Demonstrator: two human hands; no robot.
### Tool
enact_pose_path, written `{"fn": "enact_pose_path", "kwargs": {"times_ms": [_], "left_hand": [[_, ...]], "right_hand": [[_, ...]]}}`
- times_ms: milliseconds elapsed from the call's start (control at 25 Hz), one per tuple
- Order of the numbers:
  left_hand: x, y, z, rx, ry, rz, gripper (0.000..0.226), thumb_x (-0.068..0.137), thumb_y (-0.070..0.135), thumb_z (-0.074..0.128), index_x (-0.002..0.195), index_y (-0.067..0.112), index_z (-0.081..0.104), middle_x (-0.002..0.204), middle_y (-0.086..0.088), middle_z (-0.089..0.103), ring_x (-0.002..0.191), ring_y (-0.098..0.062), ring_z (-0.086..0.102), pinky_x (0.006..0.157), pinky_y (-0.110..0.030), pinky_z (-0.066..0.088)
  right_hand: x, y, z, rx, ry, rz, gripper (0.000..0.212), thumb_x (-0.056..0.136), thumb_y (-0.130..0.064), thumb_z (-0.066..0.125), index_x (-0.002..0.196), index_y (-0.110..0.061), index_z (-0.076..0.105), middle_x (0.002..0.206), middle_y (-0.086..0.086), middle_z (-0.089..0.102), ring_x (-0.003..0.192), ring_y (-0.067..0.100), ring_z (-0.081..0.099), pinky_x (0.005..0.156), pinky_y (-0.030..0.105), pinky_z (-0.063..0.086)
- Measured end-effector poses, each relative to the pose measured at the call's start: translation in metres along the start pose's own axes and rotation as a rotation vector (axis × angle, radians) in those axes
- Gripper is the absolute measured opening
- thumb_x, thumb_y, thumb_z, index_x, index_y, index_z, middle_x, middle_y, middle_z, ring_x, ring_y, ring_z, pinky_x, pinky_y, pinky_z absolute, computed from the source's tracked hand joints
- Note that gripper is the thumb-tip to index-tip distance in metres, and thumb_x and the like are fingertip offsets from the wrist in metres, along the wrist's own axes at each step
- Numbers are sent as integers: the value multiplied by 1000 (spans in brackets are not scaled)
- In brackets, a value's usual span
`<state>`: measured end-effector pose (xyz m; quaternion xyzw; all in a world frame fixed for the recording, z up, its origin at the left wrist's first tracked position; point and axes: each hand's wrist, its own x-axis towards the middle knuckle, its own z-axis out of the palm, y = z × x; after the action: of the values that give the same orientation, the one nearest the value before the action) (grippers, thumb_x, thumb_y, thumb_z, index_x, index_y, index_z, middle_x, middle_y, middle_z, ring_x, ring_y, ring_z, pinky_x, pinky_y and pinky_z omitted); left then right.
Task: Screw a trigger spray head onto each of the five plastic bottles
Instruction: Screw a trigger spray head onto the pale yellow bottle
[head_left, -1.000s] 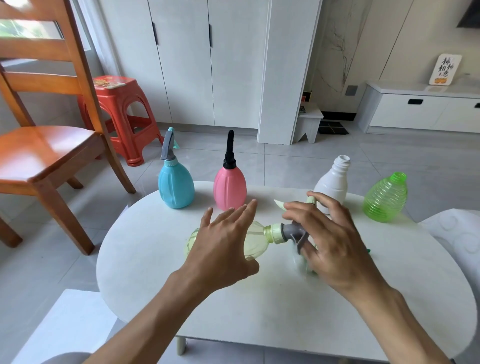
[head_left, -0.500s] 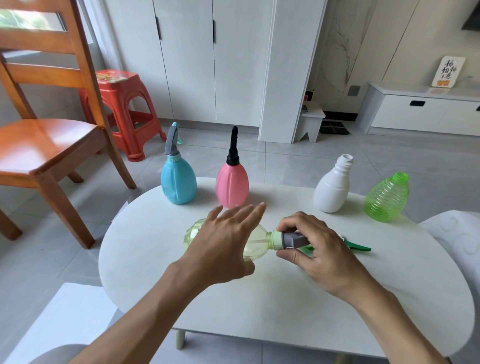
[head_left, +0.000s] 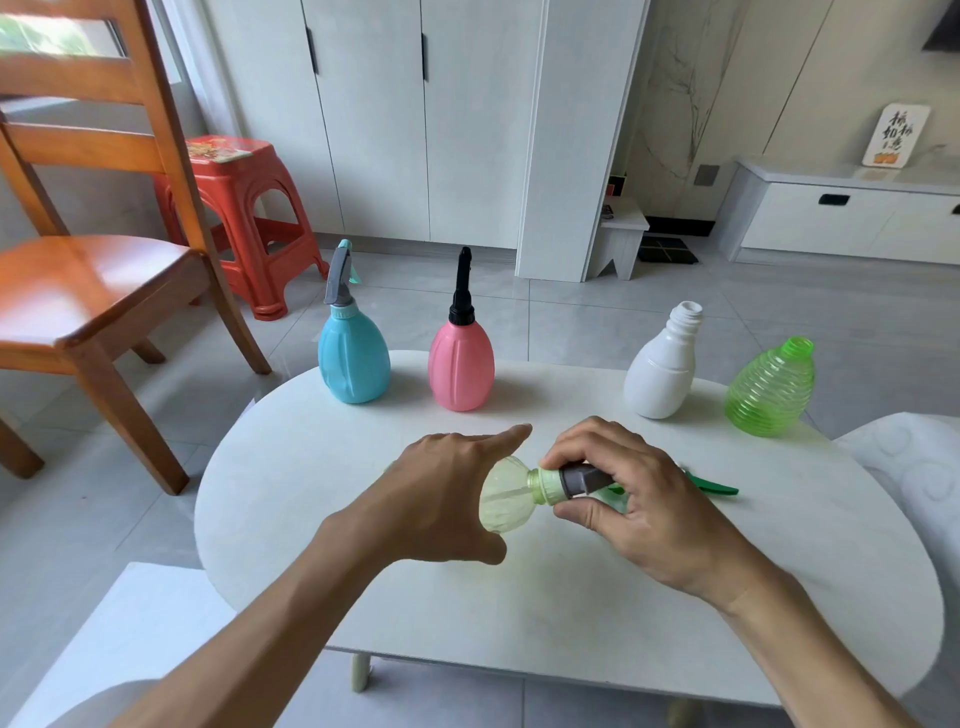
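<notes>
A pale yellow-green bottle (head_left: 503, 501) lies on its side at the middle of the white table (head_left: 779, 571). My left hand (head_left: 447, 499) wraps its body, forefinger stretched out. My right hand (head_left: 634, 499) pinches the grey spray head (head_left: 576, 479) at the bottle's pale collar. At the far edge stand a blue bottle (head_left: 354, 364) with a grey head, a pink bottle (head_left: 461, 366) with a black head, an uncapped white bottle (head_left: 661, 369) and an uncapped ribbed green bottle (head_left: 770, 389). A green spray part (head_left: 714, 487) pokes out behind my right hand.
A wooden chair (head_left: 98, 270) stands left of the table, with a red plastic stool (head_left: 234, 208) behind it. White cushioned seats lie at the near left (head_left: 130, 639) and at the right (head_left: 914, 467). White cabinets line the far wall.
My left hand has closed down on the bottle's body. My right hand has shifted from an open reach to a pinch on the spray head at the neck.
</notes>
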<state>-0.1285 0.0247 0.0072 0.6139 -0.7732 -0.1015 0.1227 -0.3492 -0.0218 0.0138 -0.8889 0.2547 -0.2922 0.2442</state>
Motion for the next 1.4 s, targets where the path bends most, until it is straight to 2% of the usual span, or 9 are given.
{"fn": "enact_pose_path", "kwargs": {"times_ms": [120,280,400,760,880,1040,1120,1240,1400], "left_hand": [[-1,4,4,10,123,7,110,55,41,75,153,27,27,122,4,66,100,-26,59,80,-29,42],[-1,13,15,201,205,5,108,65,39,73,156,20,18,156,1,39,143,-24,37,117,-47,24],[2,17,20,307,208,-11,107,71,40,71,156,21,9,161,-2,29,147,-27,27,120,-51,15],[5,23,16,423,191,-16,108,71,38,72,157,17,9,160,-9,29,147,-36,27,118,-59,19],[6,21,15,411,197,-26,109,72,39,72,157,18,8,161,-8,28,147,-35,25,118,-58,18],[6,22,19,368,182,-19,111,70,40,71,157,20,6,161,-5,28,148,-32,26,118,-55,20],[6,22,18,209,187,-39,112,65,41,73,157,23,11,157,-1,38,142,-27,36,114,-45,29],[6,23,10,-450,112,-157,116,55,38,76,155,35,18,145,10,50,125,-12,48,101,-28,41],[6,33,7,-884,-52,-123,104,59,17,80,143,52,30,147,18,42,133,-1,42,102,-25,48]], "right_hand": [[0,-1,3,85,96,84,30,79,-20,76,104,-28,60,94,-12,61,87,12,64,80,25,50],[2,-2,14,130,194,231,28,86,-45,63,108,-36,48,71,-10,59,62,11,60,64,28,51],[2,0,18,132,210,345,28,85,-55,56,105,-37,48,68,-4,59,58,18,62,61,42,52],[-1,-1,17,201,198,403,29,86,-49,62,108,-36,50,75,-6,61,63,10,63,67,43,54],[-1,-3,11,276,184,406,41,79,-38,71,112,-40,48,90,-11,59,68,0,57,67,19,49],[1,-6,12,209,169,410,33,85,-46,70,109,-35,50,76,2,63,59,15,60,61,33,49],[2,-2,4,417,192,506,40,86,-62,57,107,-29,56,73,-1,69,61,18,64,57,29,48],[3,7,-26,1157,295,573,40,93,-44,50,109,-14,70,97,10,75,82,26,70,77,39,49],[4,4,-9,1166,96,247,35,88,-7,62,122,-5,67,129,22,65,126,33,57,106,40,43]]}}
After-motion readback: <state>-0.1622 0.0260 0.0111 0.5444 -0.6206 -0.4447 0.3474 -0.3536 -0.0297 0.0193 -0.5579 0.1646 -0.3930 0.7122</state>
